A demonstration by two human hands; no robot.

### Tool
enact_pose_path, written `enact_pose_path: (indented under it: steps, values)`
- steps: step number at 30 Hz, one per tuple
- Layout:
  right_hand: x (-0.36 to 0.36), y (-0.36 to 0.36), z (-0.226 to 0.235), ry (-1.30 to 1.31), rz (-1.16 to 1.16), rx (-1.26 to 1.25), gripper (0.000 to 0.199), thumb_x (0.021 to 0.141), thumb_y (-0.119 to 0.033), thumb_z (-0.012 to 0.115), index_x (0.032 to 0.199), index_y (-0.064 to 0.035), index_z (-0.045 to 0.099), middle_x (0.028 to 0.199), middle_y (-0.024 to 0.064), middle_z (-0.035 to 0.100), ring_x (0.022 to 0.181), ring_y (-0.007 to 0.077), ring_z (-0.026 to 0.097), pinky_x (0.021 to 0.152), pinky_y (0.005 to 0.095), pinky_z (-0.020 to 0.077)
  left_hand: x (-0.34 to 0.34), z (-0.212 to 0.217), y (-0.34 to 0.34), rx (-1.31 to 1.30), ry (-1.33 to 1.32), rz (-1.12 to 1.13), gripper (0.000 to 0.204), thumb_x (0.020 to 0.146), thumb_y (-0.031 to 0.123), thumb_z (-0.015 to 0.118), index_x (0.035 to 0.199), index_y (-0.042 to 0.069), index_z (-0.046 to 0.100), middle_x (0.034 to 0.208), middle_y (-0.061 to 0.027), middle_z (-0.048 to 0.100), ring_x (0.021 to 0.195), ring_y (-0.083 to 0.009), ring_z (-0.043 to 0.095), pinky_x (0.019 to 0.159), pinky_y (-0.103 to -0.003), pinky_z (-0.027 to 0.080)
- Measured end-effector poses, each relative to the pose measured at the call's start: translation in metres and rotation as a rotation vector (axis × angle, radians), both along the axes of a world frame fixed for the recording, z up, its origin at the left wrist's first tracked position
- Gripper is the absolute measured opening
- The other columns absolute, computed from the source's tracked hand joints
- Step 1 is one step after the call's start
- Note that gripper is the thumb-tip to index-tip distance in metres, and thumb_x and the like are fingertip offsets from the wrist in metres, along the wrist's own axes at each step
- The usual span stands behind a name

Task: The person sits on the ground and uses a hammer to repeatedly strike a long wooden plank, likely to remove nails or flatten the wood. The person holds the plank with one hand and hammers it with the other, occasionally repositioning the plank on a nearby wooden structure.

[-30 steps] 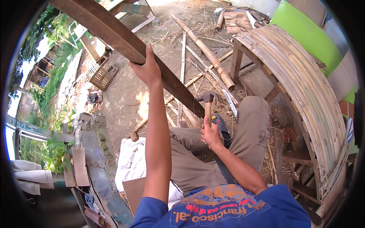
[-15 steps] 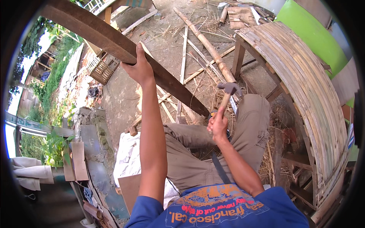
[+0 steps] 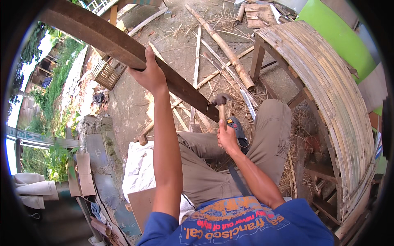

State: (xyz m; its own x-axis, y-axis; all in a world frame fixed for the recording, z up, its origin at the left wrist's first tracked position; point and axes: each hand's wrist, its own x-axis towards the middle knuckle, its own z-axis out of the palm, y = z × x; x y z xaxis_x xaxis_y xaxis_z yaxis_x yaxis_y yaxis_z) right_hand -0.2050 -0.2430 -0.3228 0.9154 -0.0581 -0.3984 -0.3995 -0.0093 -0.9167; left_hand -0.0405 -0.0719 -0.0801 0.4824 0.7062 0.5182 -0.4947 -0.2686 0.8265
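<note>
Above a littered dirt yard, you are gripping a long, dark, rough-sawn wooden plank (image 3: 123, 45) with your left hand (image 3: 151, 76), fingers wrapped over its upper edge; the plank is running diagonally from upper left down toward your knees. Your right hand (image 3: 227, 139) is closing its fingers tightly around the wooden handle of a hammer (image 3: 221, 107), whose metal head is sitting just beside the plank's lower end. You are sitting in khaki trousers (image 3: 271, 135), with dry straw scattering beneath you. Rounded bamboo poles (image 3: 223, 49) and thin split strips are lying across the ground beyond the plank. Curving at your right is a desk of flat bamboo slats (image 3: 328, 82), standing on squared wooden legs.
</note>
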Motion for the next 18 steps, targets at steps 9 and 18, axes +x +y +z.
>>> enact_pose_path:
  steps: [9, 18]
  values:
    - [-0.009, -0.008, 0.083, -0.465, -0.27, 0.501, 0.054, 0.108, -0.053, 0.043, 0.083, -0.0057, 0.05, 0.06, -0.0009, 0.047, 0.049, 0.0079, 0.047, 0.043, 0.0261, 0.0393, 0.007, -0.011, 0.005, 0.058, 0.012, 0.093, 0.065, 0.086, 0.032, 0.083, 0.125, -0.009, 0.048, 0.115, -0.0188, 0.063, 0.104, -0.0249, 0.064, 0.093, -0.038, 0.051]
    - [-0.005, -0.006, 0.07, -0.152, -0.138, 0.355, 0.058, 0.106, -0.056, 0.046, 0.075, -0.0073, 0.049, 0.057, -0.0001, 0.049, 0.042, 0.0085, 0.047, 0.039, 0.0271, 0.038, 0.013, -0.011, 0.027, 0.018, 0.116, 0.128, 0.08, 0.084, 0.031, 0.084, 0.137, -0.009, 0.04, 0.13, -0.0259, 0.058, 0.119, -0.0339, 0.06, 0.108, -0.042, 0.043]
